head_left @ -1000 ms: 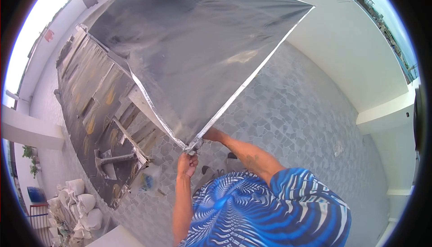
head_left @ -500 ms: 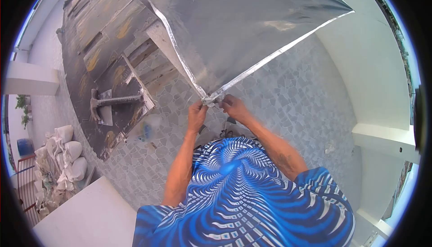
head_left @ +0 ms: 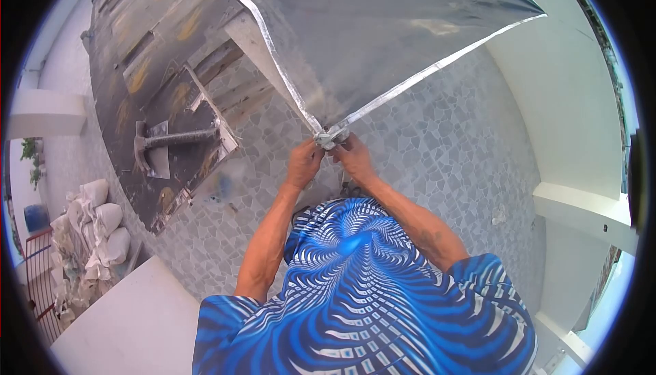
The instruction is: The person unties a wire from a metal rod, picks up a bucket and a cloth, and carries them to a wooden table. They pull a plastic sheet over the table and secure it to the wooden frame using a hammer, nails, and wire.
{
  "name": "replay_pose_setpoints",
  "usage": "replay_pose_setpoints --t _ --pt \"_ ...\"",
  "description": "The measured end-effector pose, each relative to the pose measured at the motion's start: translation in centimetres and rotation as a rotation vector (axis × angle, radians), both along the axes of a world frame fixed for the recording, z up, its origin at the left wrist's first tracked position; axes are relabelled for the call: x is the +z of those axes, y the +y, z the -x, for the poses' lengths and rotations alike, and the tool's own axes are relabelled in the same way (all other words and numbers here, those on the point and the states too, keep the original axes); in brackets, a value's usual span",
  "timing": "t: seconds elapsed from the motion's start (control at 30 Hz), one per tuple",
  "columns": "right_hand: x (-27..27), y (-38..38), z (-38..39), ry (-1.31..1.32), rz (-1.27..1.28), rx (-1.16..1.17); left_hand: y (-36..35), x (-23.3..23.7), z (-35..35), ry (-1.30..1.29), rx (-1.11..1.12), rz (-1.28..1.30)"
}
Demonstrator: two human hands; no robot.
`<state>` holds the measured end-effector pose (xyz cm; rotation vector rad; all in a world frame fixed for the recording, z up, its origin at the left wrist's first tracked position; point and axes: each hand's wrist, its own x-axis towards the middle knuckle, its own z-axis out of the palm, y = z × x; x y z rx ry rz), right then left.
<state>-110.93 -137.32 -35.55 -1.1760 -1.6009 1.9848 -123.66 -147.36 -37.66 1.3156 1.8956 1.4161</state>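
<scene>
A dark grey tarp (head_left: 342, 40) with a whitish edge band stretches above the floor, and its near corner (head_left: 329, 137) is bunched up in front of my chest. My left hand (head_left: 305, 162) is closed on the left side of that bunched corner. From the other side, my right hand (head_left: 356, 159) pinches the same corner, fingers bent inward. The fingertips of both hands are partly hidden by the gathered material. Whether a cord or knot is there, I cannot make out.
A hammer (head_left: 181, 138) lies on a dark, worn board surface (head_left: 130, 190) at left. White sacks (head_left: 106, 221) are piled beside a red railing (head_left: 39, 272). A white ledge (head_left: 130, 313) stands lower left, a white wall (head_left: 574, 115) right. The floor (head_left: 437, 156) is stone-patterned.
Both hands have risen slightly, and my right hand has come closer to my left at the tarp's corner. The corner looks more tightly bunched.
</scene>
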Motion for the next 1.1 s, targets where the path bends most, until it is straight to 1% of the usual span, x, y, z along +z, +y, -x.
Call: replay_pose_setpoints --t 0.1,0.2,0.3,0.33,0.4,0.47,0.5,0.53,0.57,0.6,0.7,0.73,0.77,0.8,0.83,0.87,0.9,0.93,1.0,1.03,1.1 --pt "-0.4 -0.3 0.0 0.12 0.143 -0.13 0.0 0.0 0.6 0.016 -0.043 0.024" --pt "0.0 0.2 -0.3 0.036 0.074 -0.113 -0.1 1.1 1.3 0.031 -0.107 0.039" --pt "0.5 0.2 -0.1 -0.027 0.102 -0.177 -0.2 0.2 1.5 -0.126 -0.11 0.045" --pt "-0.3 0.4 -0.2 0.063 0.244 -0.212 -0.2 0.0 1.5 -0.194 -0.104 0.121" --pt "-4.1 1.0 -0.8 0.245 0.525 -0.282 -0.5 0.3 1.3 -0.329 -0.093 0.274" --pt "-7.8 2.4 -2.1 0.35 0.405 -0.276 -0.1 1.3 0.5 -0.494 0.021 0.2" --pt "-7.7 2.9 -2.4 0.389 0.457 -0.308 0.1 1.7 0.2 -0.573 0.078 0.164" --pt "-7.5 3.3 -2.6 0.429 0.508 -0.341 0.2 2.0 0.0 -0.578 0.064 0.167" --pt "-4.8 3.8 -2.5 0.453 0.673 -0.405 0.1 2.3 -0.1 -0.583 0.055 0.169" --pt "-3.3 4.3 -2.2 0.477 0.836 -0.466 0.2 2.5 0.0 -0.585 0.045 0.169" --pt "-4.3 5.8 -0.9 0.475 0.921 -0.596 0.4 3.2 -0.6 -0.433 0.083 0.261" --pt "-5.7 6.5 -0.5 0.515 0.749 -0.467 0.3 3.0 -0.1 -0.276 0.016 0.292" --pt "-8.6 7.5 -0.4 0.548 0.571 -0.339 0.0 2.5 0.7 -0.123 -0.052 0.318" --pt "-11.4 9.4 -0.2 0.572 0.504 -0.299 0.0 2.3 1.3 0.029 -0.117 0.34" --pt "-14.1 11.2 0.0 0.597 0.436 -0.262 -0.1 2.7 1.6 0.01 -0.113 0.341" --pt "-13.2 12.7 0.4 0.55 0.262 -0.192 -0.1 3.4 1.9 -0.008 -0.107 0.343" --pt "-11.1 13.8 0.9 0.472 0.061 -0.107 0.0 4.1 2.3 -0.023 -0.1 0.343" --pt "-8.8 14.5 1.2 0.338 -0.222 -0.015 0.0 4.7 2.8 -0.044 -0.125 0.41" --pt "-4.0 15.2 1.2 -0.083 -0.871 0.189 0.3 5.7 3.5 -0.087 -0.172 0.54" --pt "-2.4 15.5 1.7 -0.294 -1.151 0.283 0.2 5.5 3.5 -0.171 -0.155 0.528" --pt "-3.4 16.1 3.3 0.013 -0.93 0.165 -0.3 4.3 3.2 -0.332 -0.12 0.497"
